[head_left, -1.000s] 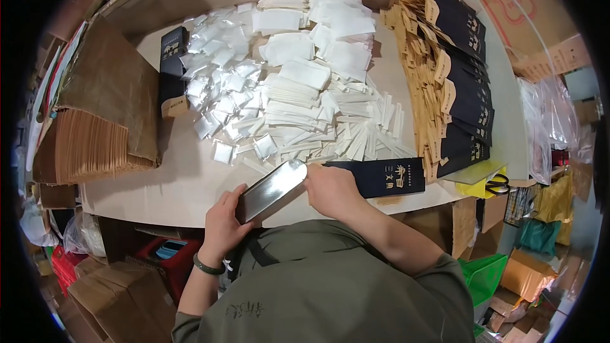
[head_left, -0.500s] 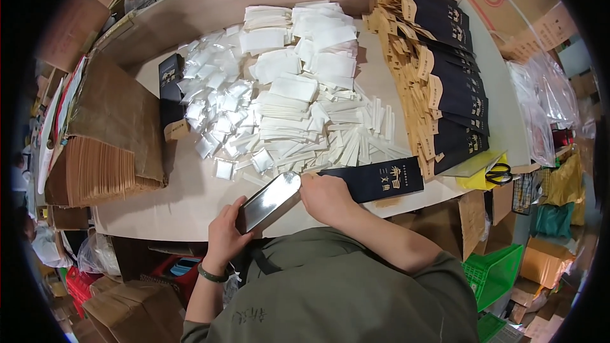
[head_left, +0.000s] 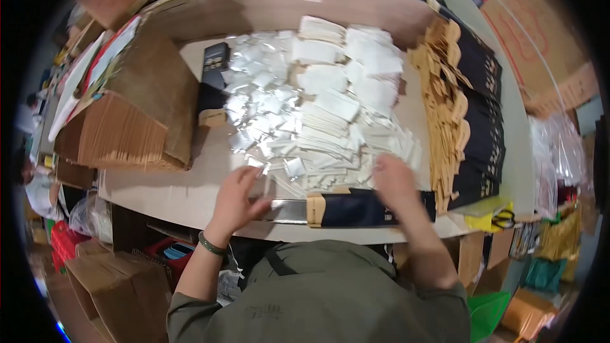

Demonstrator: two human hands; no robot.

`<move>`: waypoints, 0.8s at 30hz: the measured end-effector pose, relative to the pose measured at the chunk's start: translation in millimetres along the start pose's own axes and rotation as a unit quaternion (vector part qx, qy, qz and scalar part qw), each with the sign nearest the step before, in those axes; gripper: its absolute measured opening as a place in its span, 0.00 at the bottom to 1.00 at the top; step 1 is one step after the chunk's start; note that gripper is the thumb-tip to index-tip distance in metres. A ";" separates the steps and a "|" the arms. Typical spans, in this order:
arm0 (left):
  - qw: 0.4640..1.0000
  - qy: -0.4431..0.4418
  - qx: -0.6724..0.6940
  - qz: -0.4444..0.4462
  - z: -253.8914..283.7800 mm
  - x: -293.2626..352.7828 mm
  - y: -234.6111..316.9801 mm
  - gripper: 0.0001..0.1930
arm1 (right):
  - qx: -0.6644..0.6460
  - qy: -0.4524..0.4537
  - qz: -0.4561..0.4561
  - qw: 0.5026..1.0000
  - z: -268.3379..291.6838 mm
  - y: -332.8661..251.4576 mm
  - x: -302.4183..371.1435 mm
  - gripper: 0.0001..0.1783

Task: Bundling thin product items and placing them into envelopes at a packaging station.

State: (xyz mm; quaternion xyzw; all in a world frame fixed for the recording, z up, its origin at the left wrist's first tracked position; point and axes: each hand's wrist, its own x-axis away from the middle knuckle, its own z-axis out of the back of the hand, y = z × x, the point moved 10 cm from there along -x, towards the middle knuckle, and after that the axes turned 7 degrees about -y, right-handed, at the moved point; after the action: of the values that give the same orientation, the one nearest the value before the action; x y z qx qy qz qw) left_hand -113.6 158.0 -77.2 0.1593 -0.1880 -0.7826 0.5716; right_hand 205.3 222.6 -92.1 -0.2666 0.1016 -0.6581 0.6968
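Note:
A shiny metal trough lies along the table's near edge, its right end hidden in the tan-edged mouth of a black paper bag. My left hand is beside the trough's left end, thumb spread from the fingers, with the fingertips at the near edge of a heap of clear sachets. My right hand is blurred above the bag, fingertips over the thin white paper packets. Whether those fingers pinch a packet does not show.
Stacked black bags with tan edges line the right side. At left stands a cardboard box of brown sheets, with a black packet beside it. Scissors rest at the right corner. A raised board closes the back.
The metal trough, earlier tilted in my hands, now lies level with its end in the black bag. My right hand has moved away to the white packets; my left has moved forward. The view has shifted.

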 end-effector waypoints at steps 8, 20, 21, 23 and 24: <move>0.984 -0.013 0.069 0.162 -14.1 -39.1 -67.3 0.25 | 0.039 -0.008 0.037 0.999 21.1 43.9 -24.8 0.11; 0.945 0.121 0.220 0.210 -46.1 50.6 -16.2 0.10 | -0.020 0.019 0.166 0.986 11.6 -58.9 -137.8 0.08; 0.981 0.123 0.084 0.126 -38.0 43.9 2.8 0.15 | 0.093 0.029 0.165 0.982 -0.2 -57.9 -147.8 0.08; 0.976 0.155 0.078 0.131 -32.7 45.5 8.2 0.17 | 0.206 0.037 0.165 0.964 -11.6 -60.6 -159.0 0.08; 0.970 0.185 0.072 0.137 -25.7 48.7 10.5 0.18 | 0.235 0.027 0.165 0.958 -15.9 -65.6 -161.3 0.08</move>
State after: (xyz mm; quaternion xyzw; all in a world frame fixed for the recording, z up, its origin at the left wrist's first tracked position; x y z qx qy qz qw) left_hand -107.3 105.7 -96.5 0.3153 -0.1549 -0.6381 0.6852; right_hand 122.7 376.1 -106.1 -0.0569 0.0058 -0.5466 0.8355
